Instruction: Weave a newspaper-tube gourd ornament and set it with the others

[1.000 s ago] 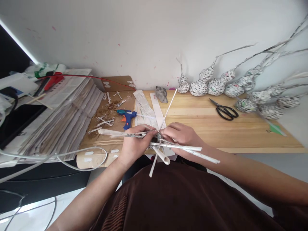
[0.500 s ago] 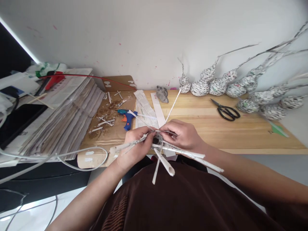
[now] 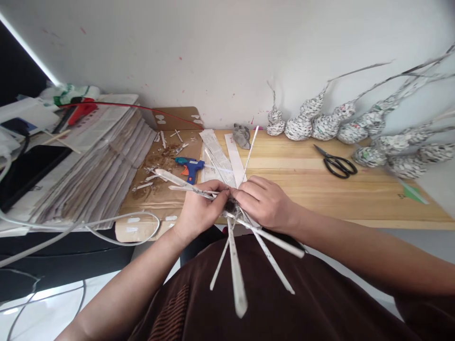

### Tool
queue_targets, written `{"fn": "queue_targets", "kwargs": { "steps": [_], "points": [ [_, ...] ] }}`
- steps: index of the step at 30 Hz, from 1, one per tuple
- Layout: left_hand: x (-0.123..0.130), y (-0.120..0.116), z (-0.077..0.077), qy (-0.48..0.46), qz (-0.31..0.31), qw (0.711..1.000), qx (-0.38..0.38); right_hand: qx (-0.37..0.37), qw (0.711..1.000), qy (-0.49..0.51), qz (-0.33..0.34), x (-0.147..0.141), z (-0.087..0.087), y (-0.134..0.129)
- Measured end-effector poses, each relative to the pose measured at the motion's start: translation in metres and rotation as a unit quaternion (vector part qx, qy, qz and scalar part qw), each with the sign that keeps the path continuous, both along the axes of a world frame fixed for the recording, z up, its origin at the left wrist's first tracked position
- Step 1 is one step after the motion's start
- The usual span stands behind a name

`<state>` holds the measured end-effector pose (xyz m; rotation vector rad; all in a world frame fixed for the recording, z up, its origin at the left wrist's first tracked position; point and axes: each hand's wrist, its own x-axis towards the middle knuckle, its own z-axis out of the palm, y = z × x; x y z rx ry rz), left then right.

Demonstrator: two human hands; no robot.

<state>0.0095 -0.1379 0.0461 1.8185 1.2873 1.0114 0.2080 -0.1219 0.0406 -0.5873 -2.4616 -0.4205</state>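
A small woven paper piece [image 3: 232,206] with a dark round centre is held between both hands, over the table's front edge. Several rolled paper tubes [image 3: 236,270] radiate from it toward the body, up and to the left. My left hand [image 3: 201,208] pinches its left side with thumb and fingers, tubes crossing above the knuckles. My right hand [image 3: 268,203] is closed on its upper right side, its fingertips almost touching my left thumb. One thin tube [image 3: 251,151] points up past the right fingers.
A blue glue gun [image 3: 192,169] and paper scraps lie on cardboard at the left, beside a tall newspaper stack [image 3: 103,166]. Paper strips [image 3: 232,156] lie behind the hands. Black scissors [image 3: 337,163] and several woven gourd shapes [image 3: 296,129] stand at the right. A white cable [image 3: 142,244] loops near the front.
The woven piece has turned between my hands; its tubes now point in different directions, with some swung up at the left. The right fingers have closed in toward my left thumb.
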Motion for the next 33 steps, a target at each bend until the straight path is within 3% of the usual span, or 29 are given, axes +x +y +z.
{"fn": "queue_targets", "kwargs": {
  "steps": [4, 11, 16, 19, 24, 29, 33],
  "points": [
    [-0.003, 0.005, -0.002, -0.037, -0.002, 0.998, -0.050, -0.025, 0.998, -0.011, 0.056, 0.007, -0.001, 0.000],
    [-0.010, 0.010, -0.009, -0.117, -0.011, 0.983, -0.143, -0.078, 0.995, -0.036, 0.046, 0.016, -0.009, -0.003],
    [-0.014, 0.010, -0.007, -0.120, -0.051, 0.977, -0.168, -0.181, 0.981, 0.065, 0.027, 0.017, -0.016, -0.003],
    [-0.013, 0.010, -0.012, -0.121, -0.016, 0.982, -0.146, -0.231, 0.964, 0.135, 0.007, 0.012, -0.012, -0.009],
    [-0.007, 0.006, -0.022, -0.119, 0.042, 0.989, -0.083, -0.342, 0.918, 0.152, -0.131, 0.007, 0.003, -0.017],
    [-0.002, -0.001, -0.025, -0.071, 0.070, 0.995, 0.002, -0.385, 0.901, 0.156, -0.128, 0.001, 0.006, -0.021],
    [-0.004, -0.002, -0.020, -0.047, 0.065, 0.997, 0.019, -0.391, 0.893, 0.187, -0.122, -0.002, 0.005, -0.017]
  ]
}}
